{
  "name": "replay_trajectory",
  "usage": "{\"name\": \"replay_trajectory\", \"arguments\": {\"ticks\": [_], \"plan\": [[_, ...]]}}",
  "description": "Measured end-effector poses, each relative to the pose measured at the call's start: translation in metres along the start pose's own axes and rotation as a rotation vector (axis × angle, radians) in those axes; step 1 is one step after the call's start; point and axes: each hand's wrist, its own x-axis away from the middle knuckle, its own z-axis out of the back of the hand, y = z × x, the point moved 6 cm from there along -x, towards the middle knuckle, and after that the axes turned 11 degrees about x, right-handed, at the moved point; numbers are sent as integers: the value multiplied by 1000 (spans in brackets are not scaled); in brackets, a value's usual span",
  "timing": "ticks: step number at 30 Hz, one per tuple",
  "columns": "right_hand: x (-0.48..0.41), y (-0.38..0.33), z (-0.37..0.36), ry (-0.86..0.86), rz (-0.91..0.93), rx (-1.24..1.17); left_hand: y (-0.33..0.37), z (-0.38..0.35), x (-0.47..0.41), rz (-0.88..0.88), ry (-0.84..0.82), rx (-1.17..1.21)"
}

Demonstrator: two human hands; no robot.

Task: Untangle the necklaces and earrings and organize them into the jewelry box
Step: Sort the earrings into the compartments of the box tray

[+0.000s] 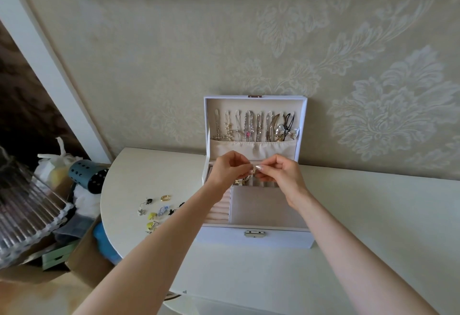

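Observation:
A white jewelry box (254, 239) stands open on the table, its lid upright against the wall. Several necklaces (254, 125) hang on hooks inside the lid above a fabric pocket. Over the box's back compartments, my left hand (227, 169) and my right hand (280, 171) meet and pinch a small gold-coloured piece of jewelry (251, 171) between their fingertips. Part of it dangles below as a beaded strand (242, 180). Loose earrings (155, 211) lie on the table left of the box.
The white table (373, 215) stands against a patterned wall. A gold ring (165, 197) lies with the earrings. Left of the table sit a cardboard box (82, 260), a dark perforated cup (89, 174) and other clutter.

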Motion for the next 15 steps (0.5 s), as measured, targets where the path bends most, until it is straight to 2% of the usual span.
{"name": "replay_trajectory", "arguments": {"ticks": [5, 9, 15], "plan": [[0, 1, -7, -64, 13, 163, -2, 1, -3, -170, -41, -541], [-3, 1, -10, -22, 109, 417, -1, 0, -4, -393, -8, -919], [-2, 1, -22, 3, 261, 642, -2, -11, 3, -675, 24, -1175]]}}
